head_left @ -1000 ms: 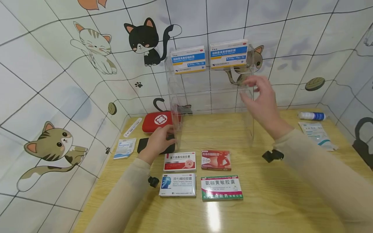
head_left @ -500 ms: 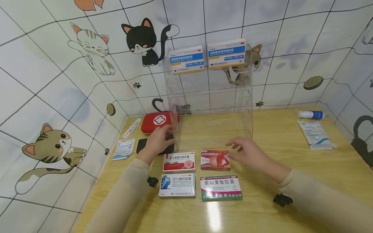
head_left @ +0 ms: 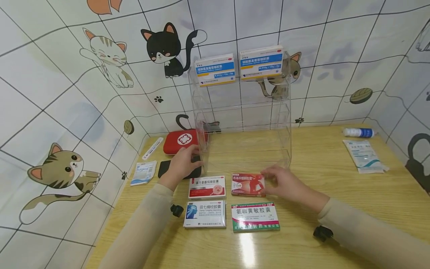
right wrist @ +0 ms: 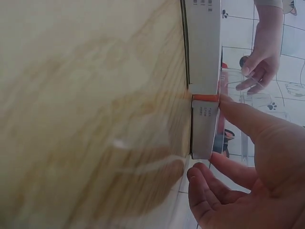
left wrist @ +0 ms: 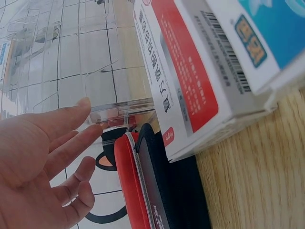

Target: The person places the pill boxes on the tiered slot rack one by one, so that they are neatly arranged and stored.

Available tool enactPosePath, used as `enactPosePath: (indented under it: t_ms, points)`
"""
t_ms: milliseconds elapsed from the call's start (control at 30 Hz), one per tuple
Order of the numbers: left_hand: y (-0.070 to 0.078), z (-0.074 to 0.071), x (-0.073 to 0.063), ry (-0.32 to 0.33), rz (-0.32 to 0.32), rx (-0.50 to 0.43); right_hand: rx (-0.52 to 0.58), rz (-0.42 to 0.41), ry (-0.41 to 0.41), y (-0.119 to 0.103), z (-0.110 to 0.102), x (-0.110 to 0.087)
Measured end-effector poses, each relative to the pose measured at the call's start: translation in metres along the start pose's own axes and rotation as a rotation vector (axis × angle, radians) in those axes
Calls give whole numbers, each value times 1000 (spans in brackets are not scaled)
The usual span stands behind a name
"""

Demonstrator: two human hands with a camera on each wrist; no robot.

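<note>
My right hand [head_left: 285,185] pinches the right end of a small red medicine box [head_left: 246,184] on the table. In the right wrist view, thumb and fingers sit at opposite edges of that box's pale end [right wrist: 205,129]. My left hand [head_left: 181,164] is at the lower left front corner of a clear plastic display rack [head_left: 242,151]. The left wrist view has this hand's thumb and forefinger about the rack's edge [left wrist: 124,105], the other fingers loosely bent. Two blue-and-white medicine boxes [head_left: 215,70] stand side by side on the top tier.
A red-and-white box [head_left: 207,186], a white box with a blue head [head_left: 205,214] and a green-and-white box [head_left: 256,217] lie nearby. At left are a red first-aid case [head_left: 179,140], a black pouch [head_left: 164,168] and a surgical packet [head_left: 143,172]. A bottle [head_left: 359,132] and packet [head_left: 364,157] lie right.
My right hand has come down from beside the rack's right side to the small red medicine box and now pinches its right end. My left hand stays at the rack.
</note>
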State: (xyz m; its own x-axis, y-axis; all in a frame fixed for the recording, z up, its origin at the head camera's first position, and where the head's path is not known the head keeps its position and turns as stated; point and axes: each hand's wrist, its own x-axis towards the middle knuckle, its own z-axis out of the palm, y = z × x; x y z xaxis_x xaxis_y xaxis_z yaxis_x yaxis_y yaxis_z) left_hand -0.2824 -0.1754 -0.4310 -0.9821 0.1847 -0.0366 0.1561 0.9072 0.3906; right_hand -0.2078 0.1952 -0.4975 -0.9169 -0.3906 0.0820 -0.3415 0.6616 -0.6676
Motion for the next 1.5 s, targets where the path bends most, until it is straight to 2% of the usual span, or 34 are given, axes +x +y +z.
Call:
enactPosePath:
  t_ms: [133,300,400,533,667,800,933,1133,1333,1500]
  points:
    - [1,0,1,1,-4,-6,35,30,4,-3,-1,0]
    - [0,0,1,-4,-5,-12,207,74,14,-9,-1,-4]
    - [-1,0,1,-2,-3,-10,269,67,61,-15,-3,-5]
    - [-1,0,0,-6,-8,-18,262,29,139,-25,-12,-2]
    - [-2,3,0,-6,-4,-26,239,-13,198,-38,-33,8]
    - [-2,5,-1,-1,-2,-21,227,-47,258,-57,-65,29]
    - [-2,5,-2,-3,-8,-21,197,-91,358,-78,-98,59]
    - [-1,6,-2,-7,0,-21,207,-84,450,-106,-135,107]
    - [-2,5,1,6,19,-9,228,-61,520,-123,-157,150]
    - [-3,3,1,9,18,-13,290,-60,540,-124,-157,180]
